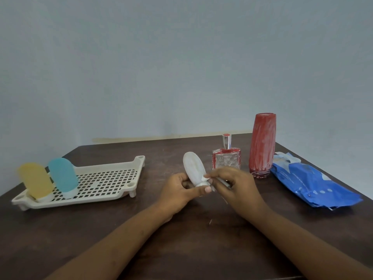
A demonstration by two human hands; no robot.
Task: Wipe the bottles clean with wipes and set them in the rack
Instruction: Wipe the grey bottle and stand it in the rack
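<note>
Left hand [177, 190] grips white bottle [193, 168] by its cap end, frame centre; right hand [232, 184] pinches wipe [223, 182] against neck. Advise: rotate bottle under wipe, cover whole body before moving to rack [109, 165] at left.

Just beyond right hand [232, 184]: glass bottle [226, 162], close. Further right: tall red bottle [262, 144] and wipes pack [308, 182], closing off that side. Left of left hand [177, 188]: bare table [157, 164] up to rack [105, 165]. Rack's far end taken by yellow bottle [35, 179] and blue bottle [63, 174]; end nearer the hand free.
</note>
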